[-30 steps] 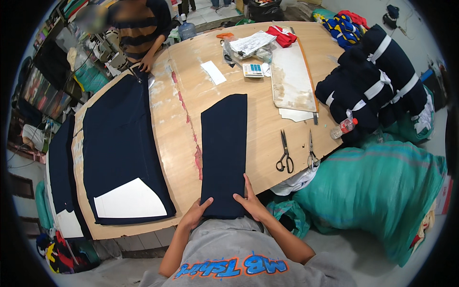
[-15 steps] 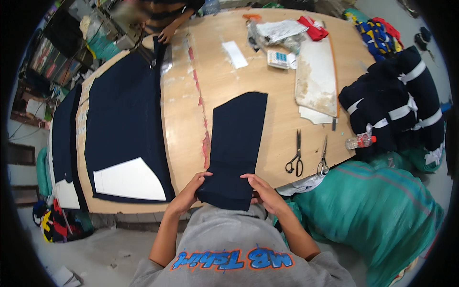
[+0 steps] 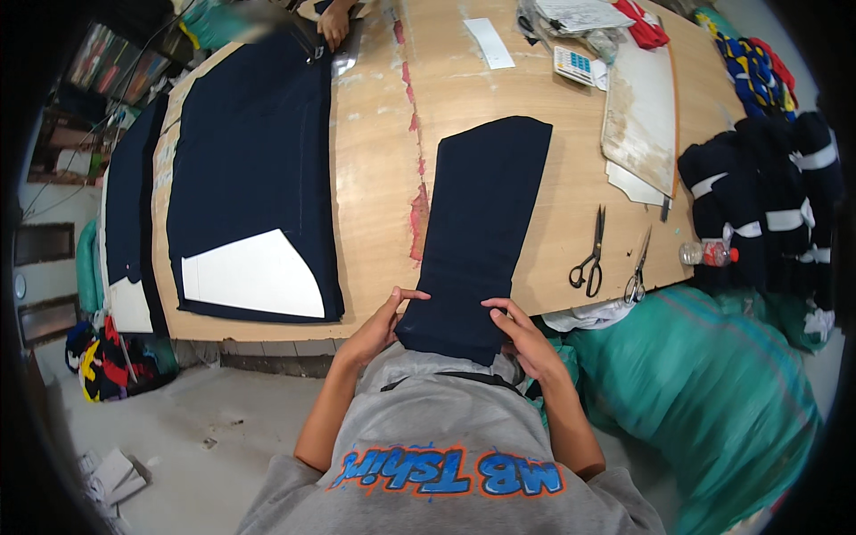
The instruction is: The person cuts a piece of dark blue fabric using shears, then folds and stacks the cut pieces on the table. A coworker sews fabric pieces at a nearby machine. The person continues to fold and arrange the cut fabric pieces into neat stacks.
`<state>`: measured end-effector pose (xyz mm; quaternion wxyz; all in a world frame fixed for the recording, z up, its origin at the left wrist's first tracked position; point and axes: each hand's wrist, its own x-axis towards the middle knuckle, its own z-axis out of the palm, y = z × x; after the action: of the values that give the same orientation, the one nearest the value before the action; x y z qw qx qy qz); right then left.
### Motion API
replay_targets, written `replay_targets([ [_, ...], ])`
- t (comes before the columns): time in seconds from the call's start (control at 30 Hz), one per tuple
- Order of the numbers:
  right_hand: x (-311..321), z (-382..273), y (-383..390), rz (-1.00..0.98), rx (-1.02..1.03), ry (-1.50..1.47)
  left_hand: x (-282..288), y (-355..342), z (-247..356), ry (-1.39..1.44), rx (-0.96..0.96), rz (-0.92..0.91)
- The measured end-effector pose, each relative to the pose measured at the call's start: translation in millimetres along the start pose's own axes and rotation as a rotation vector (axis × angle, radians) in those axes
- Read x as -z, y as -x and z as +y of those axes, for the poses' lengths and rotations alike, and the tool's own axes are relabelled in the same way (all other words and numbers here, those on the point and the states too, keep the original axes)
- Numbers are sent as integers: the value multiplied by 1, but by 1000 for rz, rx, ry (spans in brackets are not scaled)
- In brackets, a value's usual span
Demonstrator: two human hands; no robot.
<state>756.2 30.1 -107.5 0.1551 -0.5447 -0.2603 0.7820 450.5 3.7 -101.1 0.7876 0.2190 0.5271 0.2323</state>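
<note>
A dark navy cut fabric piece (image 3: 481,214) lies lengthwise before me, its near end hanging past the table edge against my shirt. My left hand (image 3: 378,328) grips its left side near that end, one digit laid on top and the other fingers partly under the cloth. On the opposite side, my right hand (image 3: 528,339) holds the cloth in a similar way, with its lower fingers partly hidden. To the left rests a large navy fabric stack (image 3: 254,169), with a white pattern piece (image 3: 254,276) on its near end.
Black-handled scissors (image 3: 588,254) and a second pair of scissors (image 3: 637,272) lie right of the cloth. Farther off are a calculator (image 3: 573,66) and a stained board (image 3: 640,125). A plastic bottle (image 3: 709,254), tied navy bundles (image 3: 758,196) and a green sack (image 3: 695,374) are at right. Another person's hand (image 3: 334,24) touches the far stack.
The view has shifted, so the table and its contents sit differently in the picture. Both hands still hold the navy fabric piece's near end, with little change in their grip.
</note>
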Motion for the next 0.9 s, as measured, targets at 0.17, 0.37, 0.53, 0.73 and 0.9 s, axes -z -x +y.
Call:
replay_targets([
  [0.17,-20,27,8,62,79,-5,14,-4,-24,-165,-20,5],
  [0.37,-17,122,-10,259,192,323,32,-24,-75,-708,-44,113],
  [0.53,3,100,-41,603,418,230,29,-77,-69,-743,-420,560],
  [0.73,46,32,-144,611,344,85,13,-175,5,-515,-402,560],
  [0.9,30,-21,-144,516,217,7,9,-202,20,-171,-496,463],
])
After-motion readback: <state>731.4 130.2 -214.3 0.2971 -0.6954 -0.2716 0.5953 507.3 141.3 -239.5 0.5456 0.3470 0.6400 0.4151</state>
